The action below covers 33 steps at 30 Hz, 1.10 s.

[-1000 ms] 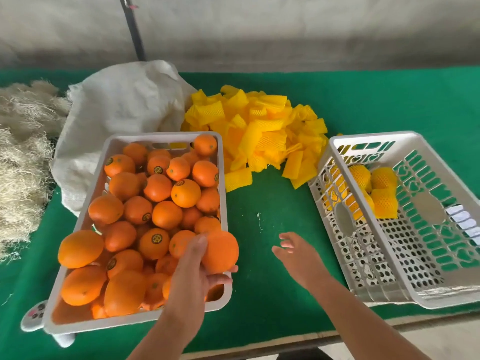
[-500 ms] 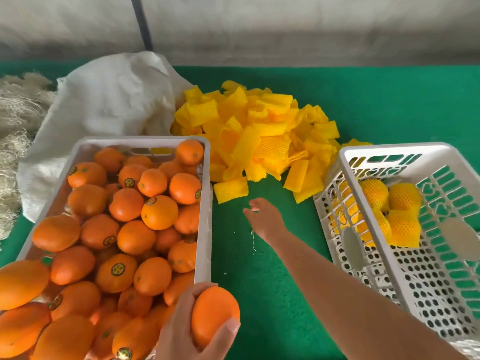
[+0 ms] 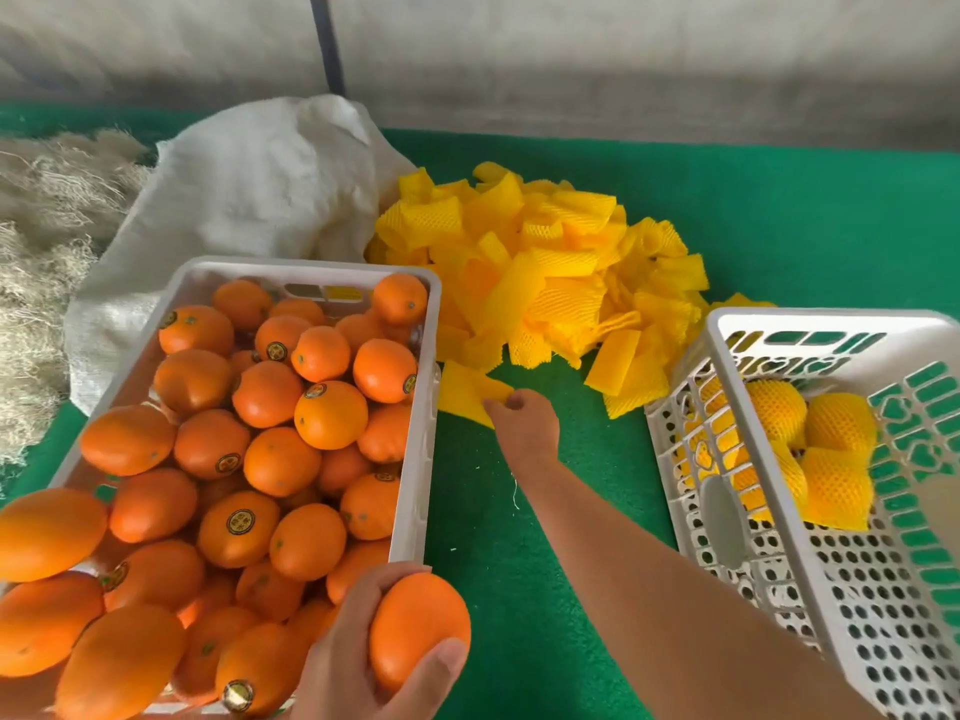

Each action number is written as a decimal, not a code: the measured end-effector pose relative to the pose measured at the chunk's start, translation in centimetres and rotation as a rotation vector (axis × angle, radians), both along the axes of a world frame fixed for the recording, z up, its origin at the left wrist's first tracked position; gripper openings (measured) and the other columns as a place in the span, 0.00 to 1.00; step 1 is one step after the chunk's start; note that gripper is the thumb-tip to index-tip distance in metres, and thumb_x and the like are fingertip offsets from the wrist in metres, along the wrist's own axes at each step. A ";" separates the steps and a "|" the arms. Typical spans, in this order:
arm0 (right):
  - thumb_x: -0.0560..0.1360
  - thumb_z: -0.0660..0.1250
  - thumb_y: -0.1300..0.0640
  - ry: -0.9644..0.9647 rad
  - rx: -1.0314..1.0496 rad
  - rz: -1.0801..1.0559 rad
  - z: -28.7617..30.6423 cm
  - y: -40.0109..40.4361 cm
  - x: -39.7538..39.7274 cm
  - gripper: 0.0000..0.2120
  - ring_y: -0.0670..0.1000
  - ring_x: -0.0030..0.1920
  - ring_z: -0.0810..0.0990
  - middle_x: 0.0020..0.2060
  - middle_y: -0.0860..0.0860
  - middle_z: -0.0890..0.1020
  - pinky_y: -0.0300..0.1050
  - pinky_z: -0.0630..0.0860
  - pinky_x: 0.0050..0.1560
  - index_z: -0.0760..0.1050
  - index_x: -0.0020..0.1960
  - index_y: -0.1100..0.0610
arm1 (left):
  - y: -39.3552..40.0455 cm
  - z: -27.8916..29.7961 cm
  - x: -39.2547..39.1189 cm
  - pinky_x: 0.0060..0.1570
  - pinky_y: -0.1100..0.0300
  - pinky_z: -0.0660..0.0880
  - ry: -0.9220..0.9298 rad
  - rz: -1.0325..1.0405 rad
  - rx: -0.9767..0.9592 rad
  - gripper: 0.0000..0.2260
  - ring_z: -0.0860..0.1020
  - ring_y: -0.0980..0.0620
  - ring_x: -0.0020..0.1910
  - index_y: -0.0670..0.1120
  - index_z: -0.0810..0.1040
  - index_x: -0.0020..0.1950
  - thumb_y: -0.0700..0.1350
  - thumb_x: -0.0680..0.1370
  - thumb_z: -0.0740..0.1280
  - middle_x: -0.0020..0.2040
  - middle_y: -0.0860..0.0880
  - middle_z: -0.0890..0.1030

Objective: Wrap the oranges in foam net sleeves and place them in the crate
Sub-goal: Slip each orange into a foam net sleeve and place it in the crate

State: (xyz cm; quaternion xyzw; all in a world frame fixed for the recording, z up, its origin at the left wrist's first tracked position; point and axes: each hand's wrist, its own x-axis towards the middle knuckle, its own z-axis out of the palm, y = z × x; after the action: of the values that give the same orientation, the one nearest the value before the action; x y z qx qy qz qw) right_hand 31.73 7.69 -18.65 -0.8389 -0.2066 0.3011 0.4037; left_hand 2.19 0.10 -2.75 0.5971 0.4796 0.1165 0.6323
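Observation:
My left hand (image 3: 358, 662) grips a bare orange (image 3: 415, 628) at the bottom of the view, just off the near right corner of the white crate (image 3: 415, 491) full of loose oranges (image 3: 270, 444). My right hand (image 3: 522, 426) reaches across the green table and pinches a flat yellow foam net sleeve (image 3: 467, 388) lying beside that crate. Behind it is the heap of yellow foam sleeves (image 3: 550, 272). On the right stands a white perforated crate (image 3: 841, 589) holding several sleeved oranges (image 3: 810, 449).
A white woven sack (image 3: 249, 194) lies behind the full crate. Pale straw-like fibre (image 3: 41, 252) is piled at the far left. Green felt (image 3: 545, 589) covers the table between the two crates. A grey wall with a dark pole (image 3: 327, 44) runs along the back.
My right hand has moved forward and left from mid-table to the loose sleeve and pinched it. My left hand has lifted the orange out of the crate toward me.

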 end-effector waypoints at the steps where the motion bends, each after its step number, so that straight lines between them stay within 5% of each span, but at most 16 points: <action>1: 0.76 0.74 0.48 0.028 0.026 -0.004 1.1 -1.5 -0.3 0.15 0.50 0.32 0.69 0.30 0.48 0.71 0.44 0.63 0.33 0.72 0.38 0.53 | -3.1 -1.1 2.4 0.37 0.55 0.84 0.067 0.064 0.139 0.37 0.86 0.56 0.49 0.73 0.75 0.62 0.82 0.55 0.72 0.57 0.71 0.80; 5: 0.77 0.75 0.52 0.199 0.121 -0.012 7.1 -8.9 -1.0 0.16 0.50 0.35 0.78 0.32 0.48 0.70 0.47 0.69 0.37 0.71 0.39 0.56 | -4.6 -0.1 2.4 0.28 0.49 0.83 0.010 0.125 0.198 0.32 0.87 0.42 0.36 0.70 0.76 0.61 0.78 0.61 0.75 0.54 0.66 0.80; 7: 0.77 0.75 0.54 0.248 0.161 0.018 10.9 -13.1 -1.5 0.18 0.48 0.35 0.80 0.29 0.42 0.67 0.43 0.81 0.40 0.70 0.34 0.50 | -4.8 0.7 2.5 0.31 0.46 0.84 -0.064 0.126 0.133 0.21 0.87 0.40 0.38 0.69 0.79 0.59 0.69 0.68 0.78 0.55 0.58 0.82; 9: 0.78 0.75 0.54 0.234 0.185 0.098 14.5 -16.8 -2.4 0.21 0.48 0.36 0.85 0.26 0.40 0.71 0.34 0.81 0.40 0.74 0.29 0.45 | -4.6 1.8 2.6 0.37 0.42 0.86 -0.157 0.137 0.059 0.21 0.87 0.38 0.41 0.67 0.81 0.61 0.66 0.70 0.79 0.56 0.52 0.83; 12: 0.78 0.76 0.53 0.200 0.225 0.181 18.5 -20.9 -3.3 0.16 0.48 0.38 0.88 0.30 0.39 0.81 0.39 0.84 0.45 0.80 0.34 0.41 | -5.3 4.3 3.7 0.39 0.44 0.86 -0.267 0.053 0.070 0.33 0.87 0.37 0.43 0.63 0.78 0.70 0.68 0.67 0.79 0.64 0.59 0.80; 16: 0.77 0.77 0.54 0.199 0.279 0.216 21.6 -24.1 -3.9 0.01 0.51 0.43 0.88 0.43 0.48 0.89 0.51 0.85 0.55 0.86 0.47 0.49 | -6.4 6.3 5.5 0.39 0.47 0.86 -0.335 -0.068 0.119 0.29 0.87 0.40 0.48 0.63 0.78 0.68 0.63 0.69 0.78 0.67 0.63 0.76; 19: 0.75 0.76 0.45 0.179 0.308 0.210 23.2 -25.8 -3.9 0.08 0.47 0.46 0.88 0.46 0.46 0.90 0.40 0.82 0.52 0.88 0.52 0.46 | -7.3 6.9 6.2 0.38 0.45 0.85 -0.321 -0.081 0.151 0.28 0.87 0.39 0.48 0.60 0.79 0.67 0.63 0.68 0.77 0.63 0.57 0.78; 22: 0.74 0.73 0.39 0.202 0.325 0.200 24.2 -26.8 -3.6 0.14 0.53 0.51 0.87 0.48 0.48 0.89 0.48 0.81 0.60 0.88 0.52 0.46 | -7.4 7.1 6.1 0.37 0.44 0.85 -0.319 -0.082 0.146 0.28 0.87 0.39 0.46 0.59 0.79 0.67 0.63 0.69 0.77 0.59 0.53 0.80; 27: 0.79 0.58 0.58 0.547 0.594 0.205 24.4 -27.2 -4.0 0.20 0.57 0.62 0.85 0.59 0.56 0.87 0.50 0.80 0.67 0.88 0.58 0.51 | -7.0 8.1 5.0 0.33 0.50 0.82 -0.410 -0.010 -0.081 0.27 0.85 0.37 0.43 0.56 0.83 0.63 0.64 0.67 0.80 0.55 0.44 0.85; 33: 0.80 0.55 0.69 0.616 0.478 0.409 23.2 -25.1 -4.8 0.25 0.57 0.68 0.82 0.65 0.57 0.84 0.48 0.78 0.68 0.83 0.67 0.55 | -5.1 9.0 2.2 0.33 0.50 0.81 -0.430 -0.070 -0.250 0.35 0.84 0.36 0.42 0.51 0.83 0.65 0.67 0.64 0.82 0.53 0.40 0.84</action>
State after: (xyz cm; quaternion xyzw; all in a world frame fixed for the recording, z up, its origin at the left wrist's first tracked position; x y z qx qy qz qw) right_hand 26.91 -17.38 4.52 -0.5348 -0.3022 0.5547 0.5613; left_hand 4.42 -4.98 6.20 0.4919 0.3235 0.1586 0.7926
